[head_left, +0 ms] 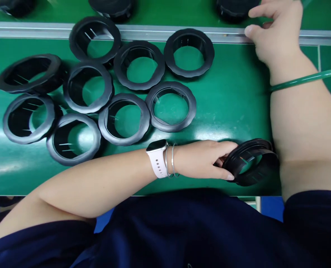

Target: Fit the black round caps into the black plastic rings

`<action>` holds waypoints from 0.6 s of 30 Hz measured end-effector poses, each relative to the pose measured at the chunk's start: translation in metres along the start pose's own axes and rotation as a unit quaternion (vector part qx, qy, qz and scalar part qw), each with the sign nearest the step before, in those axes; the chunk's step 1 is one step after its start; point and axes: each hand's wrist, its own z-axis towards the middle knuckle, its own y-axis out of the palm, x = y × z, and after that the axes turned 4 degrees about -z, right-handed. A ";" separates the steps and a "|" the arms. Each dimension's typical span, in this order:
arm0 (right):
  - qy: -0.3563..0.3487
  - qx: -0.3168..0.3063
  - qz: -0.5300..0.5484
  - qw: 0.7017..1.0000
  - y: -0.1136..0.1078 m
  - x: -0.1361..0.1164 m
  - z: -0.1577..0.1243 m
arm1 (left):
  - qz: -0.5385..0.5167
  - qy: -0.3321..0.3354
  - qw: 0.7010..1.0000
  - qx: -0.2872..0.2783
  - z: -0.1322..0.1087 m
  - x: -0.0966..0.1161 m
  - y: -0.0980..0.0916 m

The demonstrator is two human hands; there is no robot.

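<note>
My left hand (pixel 207 159), with a white watch and thin bangles on the wrist, grips the rim of a black plastic ring (pixel 251 162) that stands tilted near the table's front edge. My right hand (pixel 277 31), a green bangle on the forearm, reaches across the metal rail (pixel 154 33). Its fingers touch another black ring (pixel 234 9) on the far green belt, curled at its edge. Several more black rings (pixel 126 119) lie in a cluster on the green table (pixel 232 100) to the left.
More black rings (pixel 112 7) sit beyond the rail at the top edge. The table's front edge runs along the bottom, above my dark blue clothing. Bare green surface lies between the cluster and my right forearm.
</note>
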 end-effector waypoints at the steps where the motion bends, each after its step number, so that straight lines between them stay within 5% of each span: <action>1: 0.002 -0.001 0.002 1.000 0.000 -0.001 0.000 | 0.002 0.001 1.000 0.000 0.000 0.000 0.000; 18: -0.018 0.028 0.026 0.999 0.001 -0.002 -0.003 | -0.008 0.004 1.000 0.005 0.000 0.001 0.000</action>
